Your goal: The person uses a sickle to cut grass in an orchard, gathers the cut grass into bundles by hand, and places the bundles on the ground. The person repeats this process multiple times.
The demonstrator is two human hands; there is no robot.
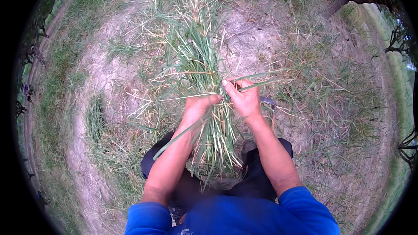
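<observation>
A long bundle of cut green grass (200,58) lies before me, its seed heads pointing away and its cut stalks spreading between my knees. My left hand (200,104) is closed around the left side of the bundle, thumb across the stalks. At the bundle's right side, my right hand (241,94) pinches a few long grass blades between thumb and fingers; their ends stick out to the right. The fingers of my left hand under the bundle are hidden. Just right of my right wrist, a sickle (268,101) with a curved blade is partly hidden by my arm.
Loose grass and bare dry soil (251,39) surround me. A small heap of cut grass (95,117) lies at the left. A tree trunk (336,6) with branches stands at the upper right, and more trees show along the rim.
</observation>
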